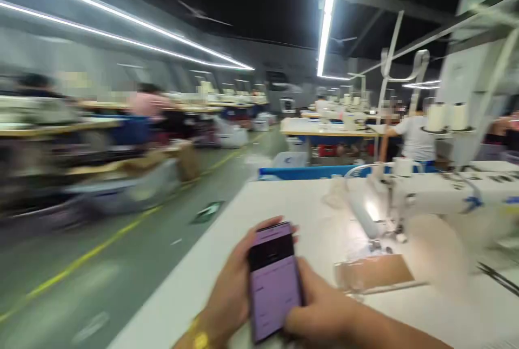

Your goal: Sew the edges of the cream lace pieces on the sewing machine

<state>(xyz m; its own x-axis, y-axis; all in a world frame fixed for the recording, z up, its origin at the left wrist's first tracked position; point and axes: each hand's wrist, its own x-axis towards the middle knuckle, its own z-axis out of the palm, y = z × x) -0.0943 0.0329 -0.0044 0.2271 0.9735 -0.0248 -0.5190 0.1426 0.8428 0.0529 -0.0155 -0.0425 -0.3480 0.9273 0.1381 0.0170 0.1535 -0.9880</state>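
Note:
A smartphone (274,289) with a lit, pinkish-purple screen is held upright over the white table (194,289). My left hand (233,278) wraps round its left side and back, fingertips showing past the top right edge; a yellow bracelet or watch circles that wrist. On the phone's right side, my right hand (316,300) grips the edge, its thumb near the lower right of the screen. To the right stands a white sewing machine (430,192) with its lamp lit. A brown flat piece (375,272), seemingly in clear plastic, lies below the needle area.
Dark scissors or tweezers (500,277) lie at the right edge. Thread cones (448,117) stand behind the machine. Left of the table runs a green floor with a yellow line (97,249). Several people sit at other stations, blurred; one wears a white shirt (417,135).

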